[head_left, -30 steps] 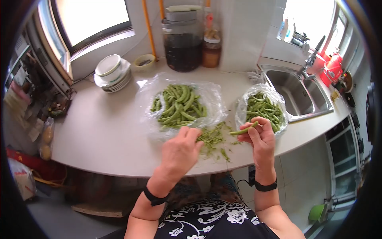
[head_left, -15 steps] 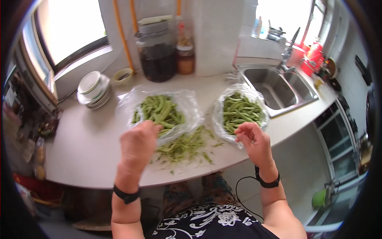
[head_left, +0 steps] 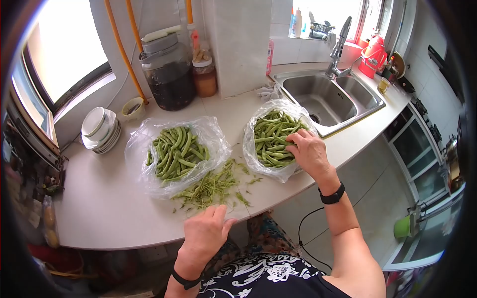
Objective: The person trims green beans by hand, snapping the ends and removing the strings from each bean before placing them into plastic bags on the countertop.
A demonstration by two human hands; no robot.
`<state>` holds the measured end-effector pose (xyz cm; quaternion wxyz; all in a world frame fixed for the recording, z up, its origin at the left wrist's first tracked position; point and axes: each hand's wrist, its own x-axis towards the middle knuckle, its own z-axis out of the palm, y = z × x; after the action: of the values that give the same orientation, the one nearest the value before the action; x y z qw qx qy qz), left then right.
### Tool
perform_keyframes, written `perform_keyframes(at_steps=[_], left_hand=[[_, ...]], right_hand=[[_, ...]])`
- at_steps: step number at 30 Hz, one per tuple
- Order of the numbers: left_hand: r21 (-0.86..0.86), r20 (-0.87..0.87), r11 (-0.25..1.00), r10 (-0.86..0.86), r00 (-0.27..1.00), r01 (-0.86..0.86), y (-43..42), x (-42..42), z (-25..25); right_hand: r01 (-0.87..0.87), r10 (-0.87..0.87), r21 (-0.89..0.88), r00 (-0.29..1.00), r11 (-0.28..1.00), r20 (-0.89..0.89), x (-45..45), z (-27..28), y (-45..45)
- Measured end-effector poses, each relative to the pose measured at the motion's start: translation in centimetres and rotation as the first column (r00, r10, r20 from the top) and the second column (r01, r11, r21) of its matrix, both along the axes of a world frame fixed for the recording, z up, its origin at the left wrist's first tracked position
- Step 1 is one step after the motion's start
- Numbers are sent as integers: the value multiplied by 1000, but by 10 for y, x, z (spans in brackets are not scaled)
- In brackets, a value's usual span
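Green bean pods fill two clear plastic bags on the white counter, a left bag (head_left: 213,135) and a right bag (head_left: 253,158). My right hand (head_left: 309,151) reaches over the right bag, its fingertips together on the green beans (head_left: 273,136); whether they pinch a pod is hard to make out. Just below the pile of thin green trimmings (head_left: 211,186), at the counter's front edge, is my left hand (head_left: 207,232). Its fingers are curled with the thumb apart, and I see nothing in them. More beans (head_left: 175,154) lie in the left bag.
Stacked plates (head_left: 99,130) and a small yellow bowl (head_left: 133,108) stand at the back left. Behind are a large dark jar (head_left: 168,74) and a smaller brown jar (head_left: 204,79). A double sink (head_left: 323,102) with a faucet (head_left: 338,49) lies right, near a red kettle (head_left: 372,55).
The view has swung right. My right hand, which held a bean pod a second ago, has reached down to the right bag. My left hand has gone from the left bag to the counter's front edge.
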<state>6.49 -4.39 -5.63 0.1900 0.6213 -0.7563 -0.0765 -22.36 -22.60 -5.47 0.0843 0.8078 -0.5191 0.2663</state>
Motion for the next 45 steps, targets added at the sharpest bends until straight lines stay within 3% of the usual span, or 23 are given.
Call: perform_keyframes(at_steps=[4, 5, 7, 8, 9, 10, 11, 12, 14, 16, 17, 19, 24, 29, 32, 33, 35, 36, 38, 40, 42, 43, 45], left_hand=[[-23, 12, 1000, 10, 1000, -10, -1, 0, -7], [-28, 4, 1000, 1, 1000, -1, -2, -1, -7], [31, 17, 999, 13, 1000, -13, -4, 0, -7], [24, 8, 1000, 4, 1000, -4, -5, -1, -9], [14, 24, 1000, 8, 1000, -9, -6, -1, -10], [5, 43, 1000, 15, 999, -15, -7, -1, -11], [3, 42, 1000, 12, 999, -13, -8, -2, -11], [-31, 14, 1000, -1, 1000, 2, -9, -3, -11], [-58, -8, 998, 7, 1000, -7, -10, -5, -10], [-89, -277, 994, -84, 957, 62, -15, -14, -6], [-75, -270, 996, -60, 961, 41, -15, -18, -2], [27, -575, 991, -92, 813, 131, -18, -25, 4], [151, -675, 969, -45, 736, 198, -25, -26, 2], [384, -815, 887, 196, 545, 256, -27, -19, 0], [335, -835, 913, 173, 522, 233, -26, -20, -13], [335, -834, 914, 176, 522, 228, -27, -18, -15], [67, -649, 994, -20, 761, 83, -26, -13, -18], [74, -647, 995, -5, 762, 69, -25, -9, -12], [155, -816, 985, 89, 572, 69, -28, -4, 6], [127, -819, 991, 81, 568, 41, -31, -2, 8], [-219, -556, 974, -165, 814, 48, -36, -2, -1], [-316, -404, 947, -196, 893, 64, -37, -1, -3], [-321, -298, 944, -185, 936, 84, -37, -2, -2]], right_hand=[[14, -17, 38, 997, 999, 69, -7, -6, -8], [-20, -26, 116, 925, 993, 379, -9, -7, -11], [-245, 30, 120, 530, 962, 848, -11, -6, -15], [-235, 31, 115, 538, 965, 843, -14, -2, -14], [-359, 0, 76, 207, 930, 978, -13, 6, -10], [-459, -69, -7, -147, 888, 987, -14, 12, -6], [-542, -127, -67, -312, 837, 941, -16, 14, -3], [-545, -127, -68, -313, 836, 941, -14, 17, 4], [-702, -228, -105, -363, 704, 904, 0, 20, 24], [-752, -260, -71, -313, 655, 913, 22, 16, 55], [-796, -269, -50, -263, 604, 926, 33, 12, 69], [-846, -280, -36, -216, 532, 935, 53, 0, 89], [-856, -337, -3, -207, 518, 919, 85, -21, 103], [-872, -325, 43, -136, 488, 936, 93, -20, 106], [-910, -430, 18, -179, 415, 885, 90, -18, 104], [-877, -323, 111, -52, 467, 945, 88, -22, 101], [-724, -45, 217, 249, 655, 967, 90, -26, 99], [-733, -47, 219, 248, 644, 968, 91, -20, 99], [-499, 283, 126, 661, 857, 695, 91, -9, 98], [-473, 286, 122, 698, 872, 657, 93, -8, 98], [-451, 383, 31, 790, 892, 478, 93, -4, 96], [-454, 384, 35, 790, 890, 478, 94, -1, 97], [-374, 379, -80, 869, 924, 317, 96, 2, 98]])
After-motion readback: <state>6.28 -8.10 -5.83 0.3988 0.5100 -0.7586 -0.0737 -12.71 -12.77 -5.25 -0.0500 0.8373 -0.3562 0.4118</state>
